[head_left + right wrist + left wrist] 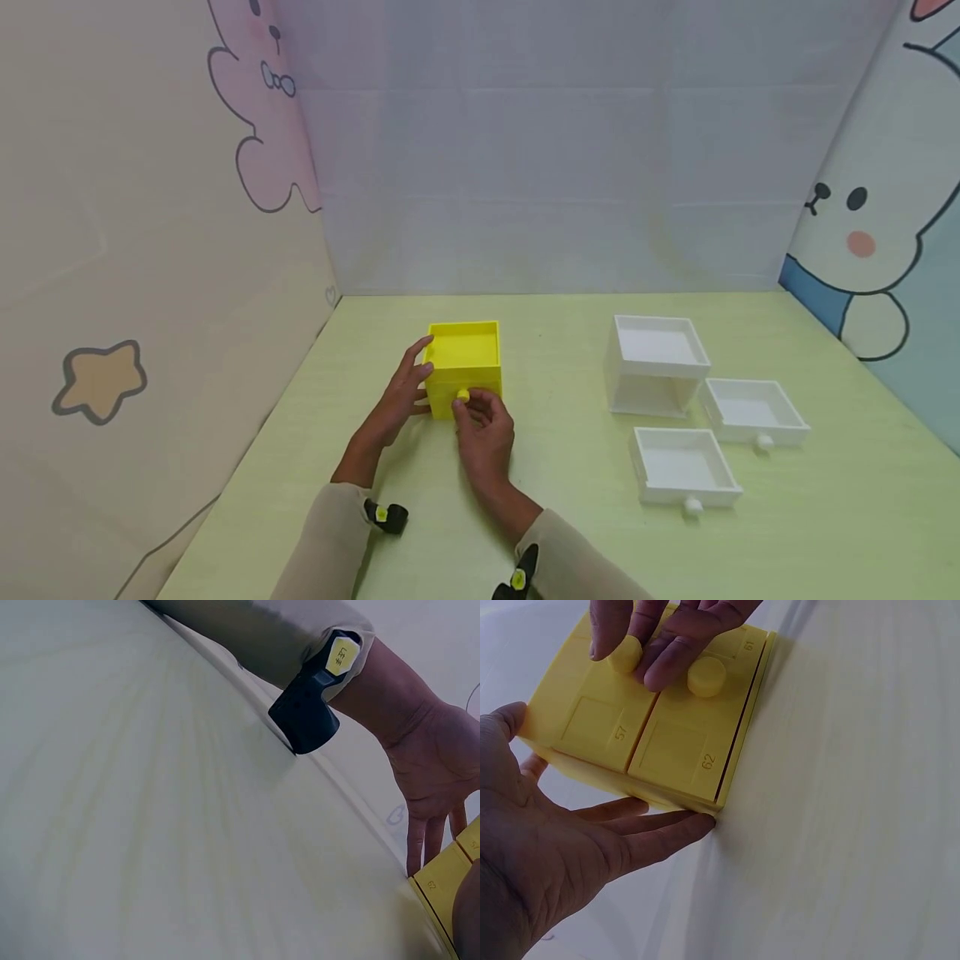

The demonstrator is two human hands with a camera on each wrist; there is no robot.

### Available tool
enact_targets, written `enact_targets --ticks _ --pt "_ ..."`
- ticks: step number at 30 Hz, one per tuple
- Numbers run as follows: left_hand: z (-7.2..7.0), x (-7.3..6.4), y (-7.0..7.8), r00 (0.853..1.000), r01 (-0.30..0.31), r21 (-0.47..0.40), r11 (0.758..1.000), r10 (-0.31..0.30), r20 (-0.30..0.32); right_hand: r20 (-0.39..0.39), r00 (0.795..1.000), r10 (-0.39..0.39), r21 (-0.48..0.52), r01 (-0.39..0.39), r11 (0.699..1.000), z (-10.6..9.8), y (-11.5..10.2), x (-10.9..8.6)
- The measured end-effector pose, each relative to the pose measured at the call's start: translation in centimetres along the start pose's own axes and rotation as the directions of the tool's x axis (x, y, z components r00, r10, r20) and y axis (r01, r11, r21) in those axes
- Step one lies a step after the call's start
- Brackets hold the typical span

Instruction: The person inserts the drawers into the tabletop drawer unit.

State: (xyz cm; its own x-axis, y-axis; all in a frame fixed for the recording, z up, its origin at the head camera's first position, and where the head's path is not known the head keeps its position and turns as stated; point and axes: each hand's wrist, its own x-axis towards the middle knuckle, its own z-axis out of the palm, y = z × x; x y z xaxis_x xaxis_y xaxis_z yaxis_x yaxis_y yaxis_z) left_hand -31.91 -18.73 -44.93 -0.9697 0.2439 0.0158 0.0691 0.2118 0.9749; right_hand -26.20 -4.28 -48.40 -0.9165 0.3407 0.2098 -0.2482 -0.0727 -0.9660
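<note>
A small yellow two-drawer box [463, 346] with a shallow tray-like top stands on the table, its two drawer fronts pushed in. The left hand [397, 398] rests against its left side, fingers extended along the wall and fingertips at the lower front edge in the left wrist view. With thumb and forefinger the right hand [487, 437] pinches the round knob [625, 655] of the upper drawer [592, 731], marked 57. Below it, the lower drawer [679, 750], marked 62, has its own knob [707, 676] in sight. The right wrist view catches only a corner of the box.
To the right stands a white box [652, 367] with an open front. Two white drawers lie out on the table: one [686, 497] in front of it, another [757, 433] at its right. Printed cloth walls [555, 167] border the pale table [570, 500] at back and sides.
</note>
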Motion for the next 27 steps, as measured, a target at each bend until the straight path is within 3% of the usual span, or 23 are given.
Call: enact_targets --ticks 8,15,20,27 --pt "0.0 0.0 0.1 1.000 -0.012 0.001 1.000 0.012 0.011 0.025 1.000 -0.005 -0.050 0.006 0.999 -0.1 -0.3 -0.1" --pt "-0.1 -0.2 -0.1 1.000 -0.026 0.005 1.000 0.026 0.010 -0.043 0.995 0.091 -0.109 -0.095 0.989 -0.3 -0.6 -0.3" --pt "0.1 -0.1 -0.2 1.000 -0.018 0.014 1.000 0.018 0.015 -0.082 0.992 0.093 -0.114 -0.102 0.988 -1.1 -1.1 -0.4" --pt "0.4 0.1 -0.3 1.000 -0.013 0.026 1.000 0.012 0.010 0.042 0.999 0.031 -0.086 -0.027 0.996 -4.1 -2.3 -0.4"
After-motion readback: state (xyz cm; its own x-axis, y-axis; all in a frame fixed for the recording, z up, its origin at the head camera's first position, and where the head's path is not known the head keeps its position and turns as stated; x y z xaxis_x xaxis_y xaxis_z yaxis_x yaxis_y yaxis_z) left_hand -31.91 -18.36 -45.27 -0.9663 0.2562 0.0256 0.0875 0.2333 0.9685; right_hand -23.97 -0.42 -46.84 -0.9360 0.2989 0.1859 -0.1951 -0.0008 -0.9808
